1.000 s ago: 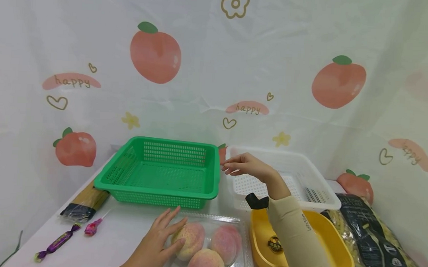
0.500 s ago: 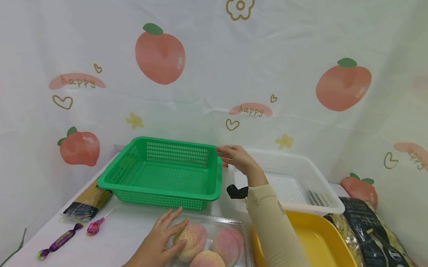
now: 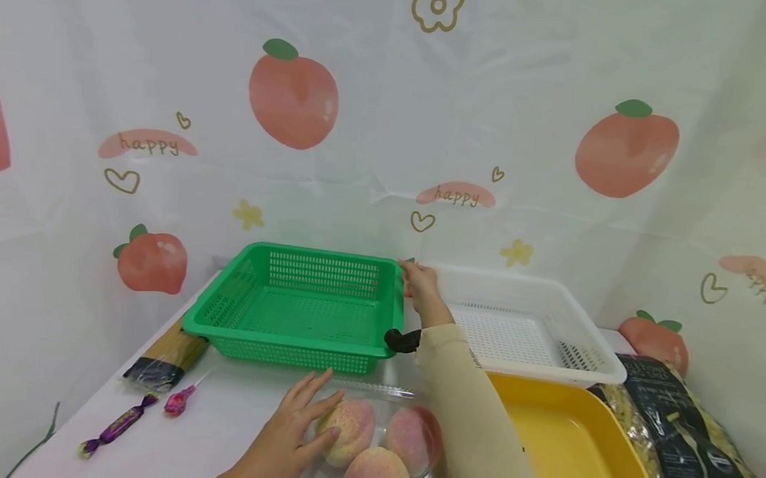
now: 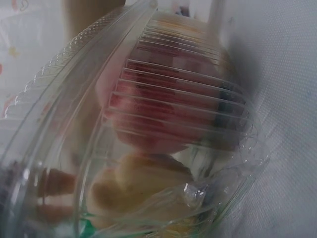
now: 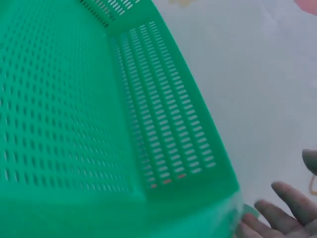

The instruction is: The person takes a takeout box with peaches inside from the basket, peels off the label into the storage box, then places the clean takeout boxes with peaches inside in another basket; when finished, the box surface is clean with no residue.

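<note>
At the back right corner of the green basket (image 3: 303,314), the right hand (image 3: 424,287) has its fingertips by the rim. In the right wrist view its fingers (image 5: 282,213) are spread beside the basket's corner (image 5: 218,198). The left hand (image 3: 285,427) lies with spread fingers on the left side of a clear plastic box (image 3: 427,476) that holds several peaches (image 3: 376,470). Peaches (image 4: 163,99) show through the ribbed clear plastic in the left wrist view.
A white basket (image 3: 591,334) stands right of the green one, with a yellow basin (image 3: 579,447) before it and a dark printed bag (image 3: 689,438) beyond. On the left lie a brown packet (image 3: 166,358), a pink lollipop (image 3: 177,401) and a purple wrapped candy (image 3: 118,427).
The right hand and sleeve have moved left, and the fingers have come to the green basket's rim. The left hand stays at the peach box. The view has shifted slightly.
</note>
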`<action>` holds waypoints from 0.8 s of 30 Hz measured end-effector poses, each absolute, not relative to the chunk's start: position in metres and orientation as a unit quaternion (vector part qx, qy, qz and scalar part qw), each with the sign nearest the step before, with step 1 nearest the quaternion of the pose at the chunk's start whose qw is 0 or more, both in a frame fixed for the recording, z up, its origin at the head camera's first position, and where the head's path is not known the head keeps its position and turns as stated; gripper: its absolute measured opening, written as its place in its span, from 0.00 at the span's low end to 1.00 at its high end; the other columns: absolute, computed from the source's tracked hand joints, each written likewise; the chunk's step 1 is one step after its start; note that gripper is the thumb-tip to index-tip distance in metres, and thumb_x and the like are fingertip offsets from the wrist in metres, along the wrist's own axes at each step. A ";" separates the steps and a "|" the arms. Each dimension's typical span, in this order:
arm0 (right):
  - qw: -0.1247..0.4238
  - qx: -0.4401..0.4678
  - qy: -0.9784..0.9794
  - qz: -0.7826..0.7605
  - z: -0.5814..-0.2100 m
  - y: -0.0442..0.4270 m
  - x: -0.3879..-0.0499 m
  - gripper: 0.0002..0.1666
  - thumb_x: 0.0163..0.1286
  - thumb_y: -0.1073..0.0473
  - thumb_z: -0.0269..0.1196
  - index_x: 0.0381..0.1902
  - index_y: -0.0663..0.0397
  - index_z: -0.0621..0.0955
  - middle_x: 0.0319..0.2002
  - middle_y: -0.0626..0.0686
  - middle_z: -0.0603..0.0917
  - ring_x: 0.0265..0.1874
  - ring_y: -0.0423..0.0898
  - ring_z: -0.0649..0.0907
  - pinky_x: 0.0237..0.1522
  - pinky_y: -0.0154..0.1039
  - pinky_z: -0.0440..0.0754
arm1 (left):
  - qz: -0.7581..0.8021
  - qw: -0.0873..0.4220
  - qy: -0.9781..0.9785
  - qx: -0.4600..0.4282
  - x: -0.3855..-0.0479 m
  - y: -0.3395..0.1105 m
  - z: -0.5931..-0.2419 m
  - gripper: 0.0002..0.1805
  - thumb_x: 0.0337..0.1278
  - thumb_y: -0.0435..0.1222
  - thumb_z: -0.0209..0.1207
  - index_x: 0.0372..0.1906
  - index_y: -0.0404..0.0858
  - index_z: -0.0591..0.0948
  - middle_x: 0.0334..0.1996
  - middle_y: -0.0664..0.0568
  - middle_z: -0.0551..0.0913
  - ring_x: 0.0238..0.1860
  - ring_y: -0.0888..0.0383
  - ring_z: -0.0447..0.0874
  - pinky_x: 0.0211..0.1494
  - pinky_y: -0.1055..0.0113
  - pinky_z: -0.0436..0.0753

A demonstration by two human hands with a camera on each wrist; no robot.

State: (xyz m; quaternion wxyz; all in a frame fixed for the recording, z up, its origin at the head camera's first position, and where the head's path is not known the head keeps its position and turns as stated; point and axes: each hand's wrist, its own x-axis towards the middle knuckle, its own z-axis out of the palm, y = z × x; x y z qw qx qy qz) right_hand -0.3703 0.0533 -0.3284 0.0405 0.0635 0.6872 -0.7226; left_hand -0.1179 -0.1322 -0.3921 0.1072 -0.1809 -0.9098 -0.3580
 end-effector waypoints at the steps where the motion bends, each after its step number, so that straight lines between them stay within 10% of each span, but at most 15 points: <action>1: 0.040 0.070 0.690 -0.719 -0.330 0.052 -0.371 0.30 0.67 0.54 0.59 0.63 0.62 0.69 0.61 0.59 0.71 0.59 0.52 0.72 0.66 0.47 0.65 | -0.359 0.107 -0.910 -0.180 -0.118 -0.132 -0.392 0.26 0.61 0.48 0.55 0.59 0.37 0.76 0.68 0.41 0.64 0.68 0.34 0.55 0.54 0.29 0.66; 8: 0.064 0.069 0.705 -0.703 -0.341 0.042 -0.369 0.26 0.68 0.57 0.58 0.63 0.55 0.71 0.72 0.57 0.56 0.72 0.59 0.51 0.71 0.56 0.50 | -0.356 0.108 -0.908 -0.191 -0.117 -0.134 -0.391 0.26 0.61 0.48 0.55 0.59 0.38 0.75 0.68 0.41 0.63 0.68 0.34 0.55 0.52 0.29 0.67; 17: 0.024 0.018 0.774 -0.632 -0.352 0.034 -0.366 0.31 0.65 0.72 0.52 0.67 0.63 0.64 0.72 0.57 0.55 0.72 0.58 0.53 0.69 0.51 0.58 | -0.457 0.025 -0.874 -0.159 -0.117 -0.140 -0.389 0.38 0.58 0.48 0.58 0.71 0.44 0.58 0.74 0.40 0.44 0.70 0.29 0.39 0.54 0.23 0.54; 20: 0.019 0.000 0.795 -0.606 -0.356 0.034 -0.367 0.33 0.63 0.75 0.48 0.68 0.63 0.62 0.74 0.54 0.51 0.73 0.56 0.50 0.53 0.39 0.72 | -0.543 -0.029 -0.831 -0.119 -0.115 -0.144 -0.392 0.48 0.57 0.44 0.60 0.75 0.48 0.43 0.73 0.38 0.31 0.70 0.29 0.30 0.56 0.23 0.45; 24: 0.022 -0.015 0.811 -0.584 -0.359 0.034 -0.368 0.35 0.63 0.77 0.45 0.69 0.61 0.61 0.74 0.52 0.48 0.73 0.54 0.48 0.27 0.34 0.62 | -0.664 -0.080 -0.738 -0.089 -0.113 -0.150 -0.405 0.54 0.54 0.34 0.61 0.74 0.44 0.34 0.71 0.34 0.24 0.68 0.27 0.23 0.62 0.28 0.43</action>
